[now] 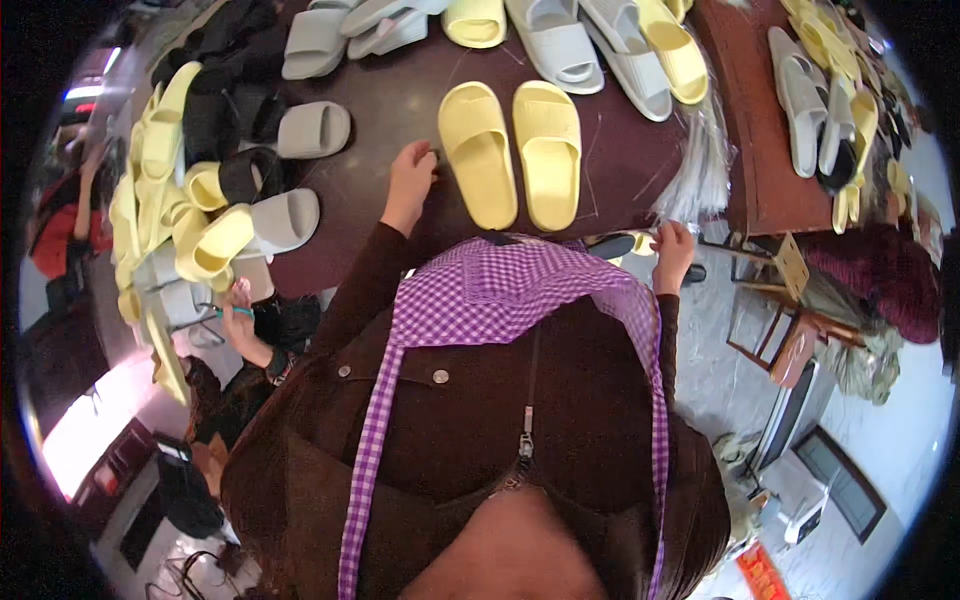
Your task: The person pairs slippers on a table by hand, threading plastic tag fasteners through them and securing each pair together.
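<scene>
Yellow slippers (548, 155), a matching pair, lie side by side near the front edge of a dark maroon tabletop (390, 95), straps away from the person and heels toward the checked purple apron (500, 290). A narrow gap separates them at the toes.

The hands are well apart. The left hand (411, 182) is just beside the left slipper of the pair, its fingers loosely bent with nothing visible in them; whether they touch the slipper, I cannot tell. The right hand (674, 250) is at the front edge, by the lower ends of a bundle of clear strips (697, 170), fingers curled; I cannot tell whether they grip anything.

Grey slippers (313, 130) and more yellow ones crowd the left side, with black slippers (215, 110) among them. Another mixed row of grey and yellow lines the far side. A co-worker's hand (243, 325) is at the lower left.
</scene>
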Demonstrator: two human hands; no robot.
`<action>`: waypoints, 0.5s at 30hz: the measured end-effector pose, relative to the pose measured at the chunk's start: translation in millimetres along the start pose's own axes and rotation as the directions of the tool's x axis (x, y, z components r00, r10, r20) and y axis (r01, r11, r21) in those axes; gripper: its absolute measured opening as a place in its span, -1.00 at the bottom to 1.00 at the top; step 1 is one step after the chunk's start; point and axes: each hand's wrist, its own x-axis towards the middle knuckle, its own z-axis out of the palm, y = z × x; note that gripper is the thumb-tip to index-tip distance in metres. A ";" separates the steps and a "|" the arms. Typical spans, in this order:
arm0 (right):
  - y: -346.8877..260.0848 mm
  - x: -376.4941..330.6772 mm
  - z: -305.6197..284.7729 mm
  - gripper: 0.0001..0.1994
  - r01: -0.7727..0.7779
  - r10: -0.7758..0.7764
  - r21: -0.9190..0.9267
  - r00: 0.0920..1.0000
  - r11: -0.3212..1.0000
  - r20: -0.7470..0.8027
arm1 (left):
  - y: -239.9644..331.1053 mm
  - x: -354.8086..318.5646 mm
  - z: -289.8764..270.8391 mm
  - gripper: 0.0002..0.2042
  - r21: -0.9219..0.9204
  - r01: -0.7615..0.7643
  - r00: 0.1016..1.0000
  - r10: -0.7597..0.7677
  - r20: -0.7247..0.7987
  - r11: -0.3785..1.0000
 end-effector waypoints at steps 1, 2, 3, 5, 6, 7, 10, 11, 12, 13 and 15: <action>3.8 -1.4 4.6 -0.79 -0.010 0.011 -0.020 0.998 1.000 0.069 | 0.1 -2.3 -1.4 -0.62 0.000 0.001 1.000 -0.001 -0.021 1.000; 6.4 -2.3 8.3 -0.80 -0.017 0.023 -0.043 0.991 0.999 0.134 | -1.2 -4.2 -1.7 -0.61 -0.037 0.052 0.999 -0.051 0.003 0.998; 8.3 -1.6 12.8 -0.80 -0.023 0.036 -0.068 0.980 0.997 0.198 | -2.6 -6.1 -2.6 -0.60 -0.074 0.103 0.995 -0.101 0.029 0.992; 0.5 -10.4 34.7 -0.81 0.014 0.031 -0.150 0.957 0.989 0.288 | -6.4 -11.2 -1.7 -0.59 -0.115 0.155 0.987 -0.151 0.048 0.981; -2.7 -16.0 48.3 -0.81 0.055 0.032 -0.226 0.931 0.973 0.363 | -8.8 -14.5 -1.8 -0.58 -0.126 0.192 0.981 -0.185 0.062 0.973; -3.8 -20.5 59.4 -0.81 0.057 0.032 -0.228 0.929 0.972 0.368 | -10.7 -18.3 -0.9 -0.57 -0.136 0.228 0.972 -0.218 0.083 0.964; -12.8 -30.7 95.5 -0.77 0.405 -0.256 -0.292 0.862 0.866 0.437 | -13.3 -28.3 3.4 -0.55 -0.100 0.237 0.969 -0.229 0.087 0.966; -19.7 -33.4 106.3 -0.76 0.473 -0.310 -0.271 0.823 0.839 0.476 | -13.6 -30.9 5.6 -0.54 -0.054 0.210 0.976 -0.206 0.074 0.976; -26.6 -36.3 115.4 -0.76 0.537 -0.362 -0.247 0.778 0.807 0.513 | -13.9 -33.1 7.8 -0.53 -0.008 0.184 0.981 -0.183 0.062 0.983; -31.3 -37.5 123.5 -0.76 0.540 -0.363 -0.248 0.776 0.804 0.516 | -13.6 -33.9 10.2 -0.53 -0.013 0.184 0.981 -0.183 0.060 0.983; -39.6 -39.0 139.6 -0.76 0.522 -0.297 -0.273 0.761 0.808 0.577 | -12.0 -33.4 13.2 -0.54 0.001 0.169 0.982 -0.168 0.089 0.986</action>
